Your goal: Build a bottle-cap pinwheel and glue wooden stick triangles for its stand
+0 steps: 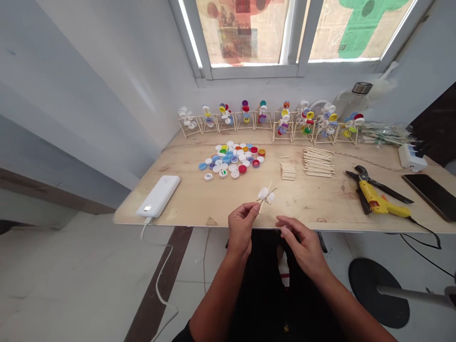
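Note:
My left hand (243,223) pinches a small wheel of wooden sticks and white bottle caps (264,194) by one stick, just above the table's front edge. To its right, my right hand (301,240) holds nothing, its fingers apart and slightly curled. Beyond the hands lies a loose heap of coloured bottle caps (233,159), mostly white and blue with some red, yellow and green. A small stack of short sticks (288,172) and a larger stack of long sticks (318,162) lie to the right of the caps.
Finished-looking stick stands with cap wheels (245,118) line the back of the table (192,199). A yellow glue gun (383,204) rests by black-handled pliers (363,173) and a phone (431,192). A white power bank (159,195) with a cable lies left.

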Demonstrator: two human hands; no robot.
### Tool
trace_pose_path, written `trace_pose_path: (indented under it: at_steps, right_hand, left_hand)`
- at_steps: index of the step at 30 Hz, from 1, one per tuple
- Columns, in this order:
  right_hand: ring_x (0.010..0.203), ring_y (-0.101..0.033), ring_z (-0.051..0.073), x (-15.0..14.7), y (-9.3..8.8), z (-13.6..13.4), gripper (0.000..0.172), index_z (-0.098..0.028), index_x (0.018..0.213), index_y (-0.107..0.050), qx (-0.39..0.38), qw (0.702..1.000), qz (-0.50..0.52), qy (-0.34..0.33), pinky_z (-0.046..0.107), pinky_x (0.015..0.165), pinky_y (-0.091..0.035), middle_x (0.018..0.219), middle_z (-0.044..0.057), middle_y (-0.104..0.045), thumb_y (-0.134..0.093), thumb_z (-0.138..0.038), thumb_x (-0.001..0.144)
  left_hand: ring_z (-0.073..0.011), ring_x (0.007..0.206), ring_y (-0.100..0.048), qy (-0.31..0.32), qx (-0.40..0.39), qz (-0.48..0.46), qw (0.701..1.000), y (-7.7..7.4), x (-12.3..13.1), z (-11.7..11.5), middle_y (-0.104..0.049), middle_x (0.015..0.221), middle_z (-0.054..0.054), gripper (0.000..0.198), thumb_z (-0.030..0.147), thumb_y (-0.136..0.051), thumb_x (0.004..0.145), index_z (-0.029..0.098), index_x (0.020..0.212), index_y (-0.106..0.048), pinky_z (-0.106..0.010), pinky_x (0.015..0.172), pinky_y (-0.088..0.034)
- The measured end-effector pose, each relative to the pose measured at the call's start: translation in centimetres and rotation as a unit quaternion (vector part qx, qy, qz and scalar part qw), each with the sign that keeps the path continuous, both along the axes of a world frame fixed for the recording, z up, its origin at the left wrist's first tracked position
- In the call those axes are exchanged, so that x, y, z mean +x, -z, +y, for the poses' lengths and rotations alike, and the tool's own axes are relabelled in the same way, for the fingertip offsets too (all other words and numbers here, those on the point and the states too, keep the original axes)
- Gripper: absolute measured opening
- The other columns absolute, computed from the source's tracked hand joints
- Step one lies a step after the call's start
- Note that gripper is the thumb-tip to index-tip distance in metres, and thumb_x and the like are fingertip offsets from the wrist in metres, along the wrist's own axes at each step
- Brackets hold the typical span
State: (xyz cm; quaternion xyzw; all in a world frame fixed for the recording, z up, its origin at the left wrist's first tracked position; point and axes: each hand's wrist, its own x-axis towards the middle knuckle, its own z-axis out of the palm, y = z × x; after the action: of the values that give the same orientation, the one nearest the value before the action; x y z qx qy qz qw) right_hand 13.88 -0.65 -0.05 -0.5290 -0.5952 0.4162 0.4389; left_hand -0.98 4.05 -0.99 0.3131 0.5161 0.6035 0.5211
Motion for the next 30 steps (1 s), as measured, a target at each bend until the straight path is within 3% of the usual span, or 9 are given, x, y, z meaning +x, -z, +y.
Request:
trace_pose_path:
  at_steps: [3, 7, 10, 18, 22, 26, 30]
  right_hand:
    - [0.076, -0.059, 0.015, -0.5, 0.1, 1.4, 0.037, -0.023, 0.118, -0.058, -0.047, 0.997, 0.062, 0.026, 0.031, 0.073, -0.049, 0.111, 0.007, -0.064, -0.055, -0.035, 0.083]
    - [0.07, -0.057, 0.014, -1.8, -0.1, 2.5, 0.043, -0.02, 0.117, -0.059, -0.116, 0.979, 0.165, 0.019, 0.029, 0.069, -0.048, 0.081, 0.002, -0.066, -0.061, -0.036, 0.078]
    - [0.061, -0.051, 0.011, -2.4, -0.2, 3.1, 0.035, -0.018, 0.103, -0.065, -0.135, 0.966, 0.218, 0.018, 0.025, 0.06, -0.043, 0.075, 0.001, -0.064, -0.066, -0.037, 0.074]
    - [0.048, -0.037, 0.006, -2.8, -0.1, 4.1, 0.029, -0.016, 0.071, -0.064, -0.158, 0.95, 0.264, 0.048, 0.021, 0.048, -0.03, 0.056, -0.004, -0.053, -0.074, -0.043, 0.065]
    - [0.048, -0.038, 0.006, -2.7, 0.0, 3.8, 0.025, -0.017, 0.071, -0.065, -0.152, 0.956, 0.247, 0.038, 0.021, 0.049, -0.031, 0.055, -0.004, -0.053, -0.073, -0.04, 0.067]
    - [0.053, -0.043, 0.009, -0.6, -0.4, 2.0, 0.018, -0.018, 0.07, -0.067, -0.132, 0.969, 0.206, -0.045, 0.023, 0.052, -0.035, 0.057, -0.002, -0.055, -0.07, -0.035, 0.072]
    - [0.054, -0.046, 0.011, 4.5, -1.0, -0.7, 0.02, -0.019, 0.061, -0.066, -0.089, 0.976, 0.164, -0.111, 0.025, 0.053, -0.038, 0.053, 0.0, -0.053, -0.067, -0.033, 0.075]
  left_hand:
    - [-0.0103, 0.062, -0.051, 0.016, -0.014, -0.029, 0.999, -0.7, 0.4, -0.4, -0.061, 0.061, 0.0, 0.022, 0.033, -0.074, 0.063, 0.014, 0.073, -0.071, -0.024, 0.066, -0.042]
    - [-0.0093, 0.06, -0.049, 0.03, -0.019, -0.049, 0.998, -0.8, 0.8, -0.9, -0.061, 0.062, 0.001, 0.02, 0.032, -0.075, 0.063, 0.015, 0.073, -0.071, -0.024, 0.065, -0.041]
    - [-0.0096, 0.063, -0.051, 0.03, -0.011, -0.063, 0.998, -0.9, 1.0, -1.1, -0.063, 0.066, 0.0, 0.018, 0.03, -0.075, 0.063, 0.015, 0.073, -0.071, -0.024, 0.068, -0.041]
    - [-0.0093, 0.061, -0.049, 0.019, -0.019, -0.074, 0.997, -1.1, 1.1, -1.2, -0.063, 0.064, 0.0, 0.02, 0.029, -0.077, 0.06, 0.013, 0.071, -0.071, -0.023, 0.065, -0.041]
    - [-0.0079, 0.059, -0.048, 0.009, -0.022, -0.079, 0.997, -0.8, 1.0, -1.1, -0.061, 0.062, 0.001, 0.019, 0.029, -0.077, 0.06, 0.014, 0.071, -0.072, -0.021, 0.065, -0.04]
    - [-0.0093, 0.065, -0.053, -0.006, -0.009, -0.051, 0.999, -0.3, 0.6, -0.7, -0.065, 0.068, 0.0, 0.019, 0.029, -0.075, 0.062, 0.014, 0.073, -0.071, -0.022, 0.069, -0.042]
    - [-0.0133, 0.071, -0.058, -0.012, 0.018, 0.022, 1.0, 1.0, 0.0, 0.1, -0.068, 0.074, -0.003, 0.02, 0.031, -0.071, 0.067, 0.014, 0.077, -0.07, -0.026, 0.072, -0.045]
